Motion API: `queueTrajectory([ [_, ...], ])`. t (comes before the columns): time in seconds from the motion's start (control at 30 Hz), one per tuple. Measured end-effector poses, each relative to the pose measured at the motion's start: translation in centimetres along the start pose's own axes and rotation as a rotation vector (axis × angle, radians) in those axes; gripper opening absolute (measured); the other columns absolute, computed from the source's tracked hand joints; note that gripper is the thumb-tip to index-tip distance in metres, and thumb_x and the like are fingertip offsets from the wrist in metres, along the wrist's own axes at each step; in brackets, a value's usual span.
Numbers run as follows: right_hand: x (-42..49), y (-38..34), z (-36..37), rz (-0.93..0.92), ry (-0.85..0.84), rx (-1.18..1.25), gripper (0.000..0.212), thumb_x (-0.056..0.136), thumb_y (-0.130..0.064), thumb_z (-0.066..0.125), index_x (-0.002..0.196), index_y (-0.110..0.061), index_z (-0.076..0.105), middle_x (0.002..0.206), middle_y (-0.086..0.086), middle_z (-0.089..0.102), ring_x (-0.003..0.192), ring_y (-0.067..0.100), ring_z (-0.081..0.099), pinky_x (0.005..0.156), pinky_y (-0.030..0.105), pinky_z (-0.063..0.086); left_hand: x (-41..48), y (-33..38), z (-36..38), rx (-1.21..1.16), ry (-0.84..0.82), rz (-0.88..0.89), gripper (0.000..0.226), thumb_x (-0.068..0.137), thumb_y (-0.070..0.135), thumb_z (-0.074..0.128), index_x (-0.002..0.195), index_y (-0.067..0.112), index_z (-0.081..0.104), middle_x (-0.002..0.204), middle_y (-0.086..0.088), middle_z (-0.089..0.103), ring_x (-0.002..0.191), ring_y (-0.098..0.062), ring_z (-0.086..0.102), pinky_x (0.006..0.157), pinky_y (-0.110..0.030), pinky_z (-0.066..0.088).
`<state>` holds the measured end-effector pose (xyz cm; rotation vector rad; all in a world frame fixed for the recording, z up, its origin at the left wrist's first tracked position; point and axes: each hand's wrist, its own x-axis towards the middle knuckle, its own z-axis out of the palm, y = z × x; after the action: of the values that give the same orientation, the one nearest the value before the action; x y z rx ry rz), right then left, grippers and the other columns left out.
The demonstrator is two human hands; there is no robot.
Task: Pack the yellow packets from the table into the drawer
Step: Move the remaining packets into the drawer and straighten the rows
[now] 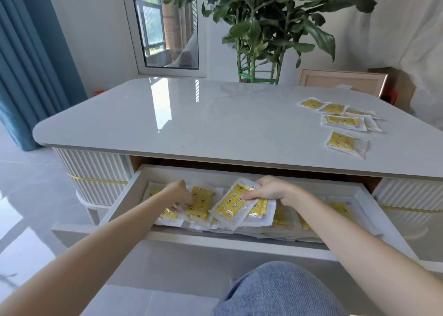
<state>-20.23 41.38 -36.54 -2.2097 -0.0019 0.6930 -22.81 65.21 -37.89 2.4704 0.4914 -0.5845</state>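
The white drawer [239, 242] is pulled out under the table top and holds several yellow packets in clear wrappers, lying in overlapping rows. My right hand [273, 191] grips a small stack of yellow packets [230, 204] tilted over the drawer's middle. My left hand [178, 193] reaches down among the packets at the drawer's left, fingers on a yellow packet [200, 202] there; whether it grips it is unclear. Several more yellow packets [340, 121] lie on the table [191, 114] at the far right, one [346, 144] nearer the front edge.
A large potted plant [263, 28] stands behind the table. A framed board [342, 80] leans at the back right. A blue curtain [28, 64] hangs at the left. My knee in blue jeans [280, 291] is below the drawer front.
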Motion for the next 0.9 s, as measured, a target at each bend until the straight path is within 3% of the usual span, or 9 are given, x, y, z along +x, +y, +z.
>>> queueTrajectory([
  [0.1,0.4,-0.1,0.1,-0.008,0.005,-0.025,0.045,0.075,-0.032,0.081,0.109,-0.006,0.068,0.103,0.007,0.073,0.084,0.018,0.069,0.081,0.031,0.056,0.1,-0.3,0.1,0.314,0.181,0.079,0.046,0.079,0.029,0.07,0.113,0.009,0.045,0.102,-0.007,0.065,0.081,-0.021,0.064,0.063,-0.03,0.052],
  [0.2,0.2,-0.2,0.2,-0.017,0.006,-0.014,0.047,0.073,-0.033,0.082,0.109,-0.005,0.068,0.096,0.004,0.072,0.073,0.012,0.067,0.068,0.024,0.056,0.6,-0.1,0.0,0.367,0.301,0.21,0.04,0.084,0.038,0.064,0.112,0.013,0.052,0.108,-0.006,0.061,0.095,-0.023,0.06,0.072,-0.03,0.047],
  [0.33,0.4,-0.4,0.4,-0.044,0.043,0.001,0.049,0.069,-0.037,0.084,0.104,-0.006,0.069,0.087,-0.001,0.07,0.07,0.007,0.064,0.061,0.017,0.052,-0.2,1.5,0.4,-0.13,-0.094,0.263,0.043,0.096,0.047,0.042,0.109,0.015,0.066,0.1,0.001,0.066,0.087,-0.015,0.057,0.072,-0.022,0.047],
  [0.5,0.3,-0.9,0.9,-0.072,0.055,0.064,0.043,0.069,-0.037,0.083,0.098,-0.01,0.068,0.099,0.0,0.07,0.083,0.009,0.063,0.08,0.022,0.052,-0.2,1.1,0.2,-0.296,-0.271,0.283,0.035,0.085,0.043,0.064,0.106,0.017,0.07,0.099,0.002,0.07,0.082,-0.008,0.061,0.075,-0.018,0.053],
  [0.6,0.5,-0.8,1.2,-0.084,0.064,0.048,0.092,0.042,-0.061,0.087,0.112,-0.004,0.068,0.113,0.006,0.069,0.096,0.017,0.066,0.081,0.024,0.052,0.1,0.4,-0.6,-0.45,-0.333,0.204,0.026,0.084,0.031,0.069,0.103,0.013,0.069,0.09,0.003,0.072,0.071,-0.006,0.066,0.069,-0.018,0.056],
  [0.63,0.5,-0.7,1.3,-0.092,0.07,0.043,0.094,0.04,-0.063,0.086,0.111,-0.003,0.068,0.11,0.003,0.069,0.1,0.018,0.065,0.08,0.022,0.05,0.0,0.1,-0.9,-0.485,-0.352,0.184,0.026,0.084,0.028,0.069,0.104,0.012,0.068,0.089,0.002,0.072,0.07,-0.006,0.067,0.071,-0.02,0.058],
  [0.73,0.4,-0.6,1.3,-0.072,0.076,0.067,0.048,0.066,-0.04,0.084,0.1,-0.009,0.07,0.098,-0.001,0.066,0.091,0.011,0.062,0.076,0.018,0.048,0.4,-1.6,-2.3,-0.541,-0.328,0.12,0.031,0.083,0.024,0.07,0.109,0.007,0.066,0.092,-0.002,0.073,0.07,-0.009,0.068,0.07,-0.023,0.059],
  [0.8,0.5,-0.4,1.5,-0.052,0.083,0.112,0.045,0.073,-0.029,0.082,0.107,-0.006,0.067,0.098,0.004,0.066,0.086,0.013,0.062,0.074,0.022,0.051,0.8,-3.2,-3.5,-0.521,-0.248,0.068,0.028,0.082,0.022,0.071,0.104,0.005,0.067,0.093,-0.004,0.07,0.076,-0.013,0.064,0.068,-0.025,0.059],
  [0.9,0.8,-0.6,2.0,-0.012,0.077,0.164,0.04,0.079,-0.018,0.078,0.11,-0.002,0.061,0.089,0.006,0.066,0.071,0.013,0.062,0.066,0.024,0.051,1.2,-5.3,-4.7,-0.455,-0.101,-0.019,0.03,0.082,0.019,0.072,0.104,-0.001,0.065,0.102,-0.011,0.066,0.092,-0.022,0.061,0.086,-0.037,0.056],
])
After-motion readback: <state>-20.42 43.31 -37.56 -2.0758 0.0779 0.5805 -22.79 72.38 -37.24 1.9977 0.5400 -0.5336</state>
